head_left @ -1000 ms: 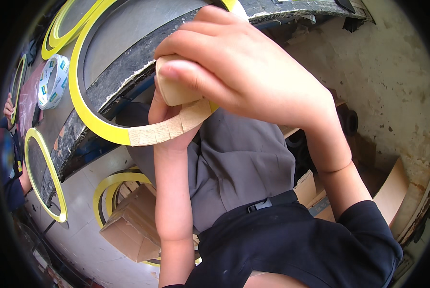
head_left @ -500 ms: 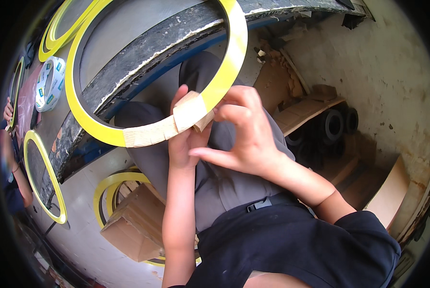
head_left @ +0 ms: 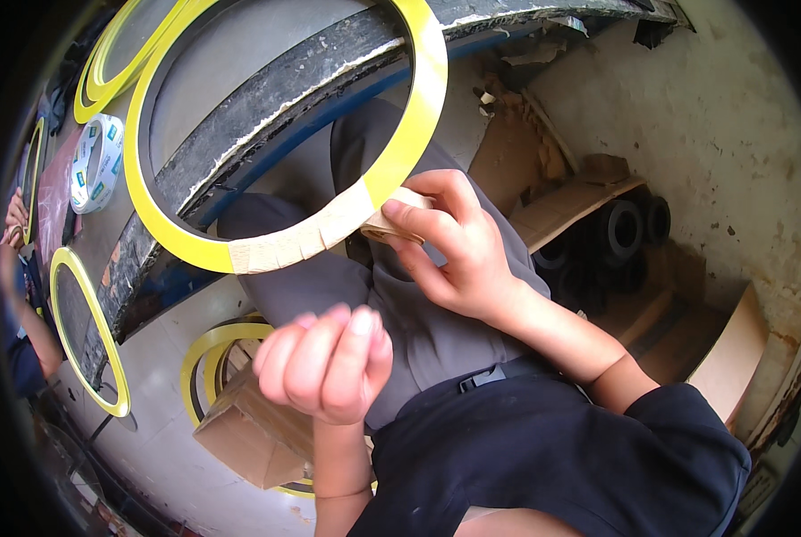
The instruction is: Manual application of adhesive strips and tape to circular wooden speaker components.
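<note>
A large yellow ring (head_left: 139, 161) with a dark inner edge stands tilted over the dark bench edge. Tan crepe paper tape (head_left: 293, 243) wraps its lower part in overlapping, creased turns. My right hand (head_left: 458, 242) pinches a folded or rolled length of the same tape, thumb and fingers against it, right at the ring's lower right. My left hand (head_left: 324, 362) is apart from the ring, raised over my lap with its fingers curled in, slightly blurred; whatever lies inside the fist, if anything, is hidden.
More yellow rings (head_left: 114, 404) lean at the left and rest at upper left. A printed white tape roll (head_left: 97, 164) lies on the bench (head_left: 266, 107). A cardboard box (head_left: 253, 430) sits below left, and black rings (head_left: 622, 228) at right. Another person's hand (head_left: 17, 211) shows far left.
My left hand has left the tape and come down toward me, its fingers curling in. My right hand has closed on the tape. The ring has shifted slightly left.
</note>
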`<act>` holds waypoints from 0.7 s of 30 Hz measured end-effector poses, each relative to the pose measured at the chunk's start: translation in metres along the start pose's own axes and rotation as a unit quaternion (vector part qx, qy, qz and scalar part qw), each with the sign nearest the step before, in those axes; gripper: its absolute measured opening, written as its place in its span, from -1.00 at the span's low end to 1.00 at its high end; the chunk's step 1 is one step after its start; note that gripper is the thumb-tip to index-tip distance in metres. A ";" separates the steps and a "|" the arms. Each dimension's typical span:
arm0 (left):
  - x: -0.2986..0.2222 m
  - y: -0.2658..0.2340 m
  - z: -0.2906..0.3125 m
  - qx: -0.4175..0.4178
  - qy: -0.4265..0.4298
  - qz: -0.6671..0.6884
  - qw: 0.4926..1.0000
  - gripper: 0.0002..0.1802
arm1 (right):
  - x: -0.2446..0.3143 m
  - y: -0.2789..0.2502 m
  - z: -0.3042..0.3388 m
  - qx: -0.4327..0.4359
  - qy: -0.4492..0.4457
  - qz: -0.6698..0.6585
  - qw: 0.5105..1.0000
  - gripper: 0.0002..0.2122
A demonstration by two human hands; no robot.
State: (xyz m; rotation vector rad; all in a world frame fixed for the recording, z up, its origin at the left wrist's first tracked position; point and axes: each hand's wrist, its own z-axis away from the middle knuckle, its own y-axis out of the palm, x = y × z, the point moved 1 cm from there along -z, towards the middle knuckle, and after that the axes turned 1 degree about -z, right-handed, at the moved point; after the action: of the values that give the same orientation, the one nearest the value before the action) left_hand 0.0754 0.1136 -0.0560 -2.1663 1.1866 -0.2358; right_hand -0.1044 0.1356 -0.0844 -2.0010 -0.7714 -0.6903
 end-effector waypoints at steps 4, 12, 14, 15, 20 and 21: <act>0.030 0.025 -0.048 0.070 0.065 -0.060 0.994 -0.79 | -0.007 0.003 0.002 0.002 -0.003 -0.023 1.000 -0.66; 0.044 0.035 -0.044 0.042 0.061 -0.031 0.997 -0.74 | 0.022 -0.031 0.006 -0.004 0.003 -0.050 0.999 -0.67; 0.044 0.036 -0.045 0.039 0.057 -0.020 0.997 -0.74 | 0.030 -0.041 -0.009 -0.011 -0.019 -0.029 0.999 -0.67; 0.044 0.036 -0.045 0.036 0.054 -0.011 0.998 -0.73 | 0.034 -0.045 -0.019 -0.017 -0.042 -0.010 0.999 -0.66; 0.046 0.040 -0.043 0.012 0.035 0.031 0.999 -0.70 | 0.026 -0.034 -0.063 -0.030 -0.122 0.015 0.992 -0.77; 0.045 0.042 -0.042 0.001 0.023 0.041 0.999 -0.69 | 0.026 -0.032 -0.069 -0.035 -0.115 0.008 0.993 -0.80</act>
State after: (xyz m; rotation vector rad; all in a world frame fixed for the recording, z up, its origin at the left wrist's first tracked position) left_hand 0.0540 0.0425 -0.0556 -2.1156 1.2964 -0.2537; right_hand -0.1233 0.0976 -0.0162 -2.1744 -0.8754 -0.4884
